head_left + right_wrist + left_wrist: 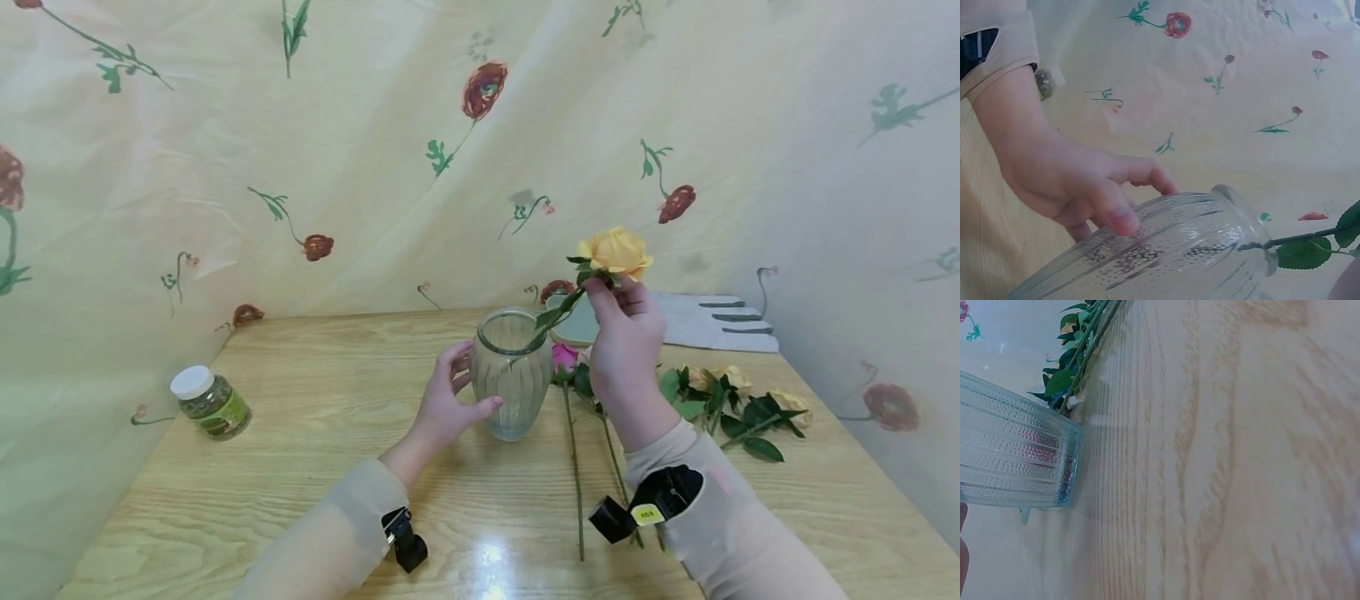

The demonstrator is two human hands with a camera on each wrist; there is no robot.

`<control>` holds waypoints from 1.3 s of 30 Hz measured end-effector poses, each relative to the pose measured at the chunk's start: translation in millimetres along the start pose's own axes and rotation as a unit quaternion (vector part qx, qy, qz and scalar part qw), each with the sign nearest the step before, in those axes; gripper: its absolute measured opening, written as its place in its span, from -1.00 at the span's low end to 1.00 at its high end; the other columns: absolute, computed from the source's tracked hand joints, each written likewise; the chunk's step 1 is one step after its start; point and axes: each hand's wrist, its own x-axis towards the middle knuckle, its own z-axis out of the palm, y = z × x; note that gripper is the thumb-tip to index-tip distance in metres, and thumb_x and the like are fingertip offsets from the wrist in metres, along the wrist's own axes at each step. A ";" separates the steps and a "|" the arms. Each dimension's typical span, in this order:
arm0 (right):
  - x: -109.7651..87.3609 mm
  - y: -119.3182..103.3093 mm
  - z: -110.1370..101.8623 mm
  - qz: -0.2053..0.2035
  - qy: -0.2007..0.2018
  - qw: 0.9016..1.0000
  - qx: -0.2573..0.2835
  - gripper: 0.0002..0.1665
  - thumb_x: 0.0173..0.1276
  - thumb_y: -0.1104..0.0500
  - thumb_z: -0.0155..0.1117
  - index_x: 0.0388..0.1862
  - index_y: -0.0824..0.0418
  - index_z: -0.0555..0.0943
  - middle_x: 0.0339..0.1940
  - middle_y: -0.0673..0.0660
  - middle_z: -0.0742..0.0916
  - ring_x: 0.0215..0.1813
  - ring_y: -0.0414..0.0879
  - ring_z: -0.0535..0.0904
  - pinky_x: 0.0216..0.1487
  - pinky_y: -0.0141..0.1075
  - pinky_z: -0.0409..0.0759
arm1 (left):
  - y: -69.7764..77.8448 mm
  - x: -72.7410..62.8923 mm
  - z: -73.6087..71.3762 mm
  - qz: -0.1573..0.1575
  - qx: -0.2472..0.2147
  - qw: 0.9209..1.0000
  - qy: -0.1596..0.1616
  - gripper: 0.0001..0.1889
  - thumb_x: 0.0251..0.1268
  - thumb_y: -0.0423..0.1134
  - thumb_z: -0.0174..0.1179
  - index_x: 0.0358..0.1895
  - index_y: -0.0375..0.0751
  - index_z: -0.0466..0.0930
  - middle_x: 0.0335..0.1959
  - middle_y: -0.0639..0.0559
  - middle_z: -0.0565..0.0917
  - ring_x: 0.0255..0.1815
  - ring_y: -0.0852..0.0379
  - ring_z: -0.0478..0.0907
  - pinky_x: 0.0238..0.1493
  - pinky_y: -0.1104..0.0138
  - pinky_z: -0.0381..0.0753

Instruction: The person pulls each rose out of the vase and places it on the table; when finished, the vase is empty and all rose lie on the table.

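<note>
A clear ribbed glass vase (510,400) stands upright on the wooden table. My left hand (442,404) grips its left side, thumb in front and fingers reaching behind; the right wrist view also shows that thumb and forefinger (1159,175) against the glass. My right hand (628,358) pinches a yellow rose (617,250) just below its bloom, above and right of the vase. The rose's leafy stem slants down through the vase mouth, and its lower end shows through the glass (1210,225). In the left wrist view, the vase's base (1066,465) appears sideways.
A pink rose (564,357) and other long stems (576,467) lie right of the vase. Several yellow roses (731,379) with leaves lie farther right. Behind them is a flat pale-grey, finger-striped item (690,321). A white-lidded jar (217,404) stands left, before a flowered backdrop (375,167).
</note>
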 end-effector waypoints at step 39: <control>58.0 -34.9 -83.9 0.148 0.159 0.921 0.324 -0.97 0.41 0.27 0.08 -0.25 0.20 0.41 -0.46 0.07 0.43 -0.45 -0.11 0.16 -0.58 -0.33 0.03 | 37.3 -1.8 -1.8 -0.027 0.017 0.999 -0.008 -0.21 -0.04 -0.51 0.33 0.28 -0.38 0.08 0.22 -0.35 0.28 0.21 -0.22 0.31 0.22 0.06 0.37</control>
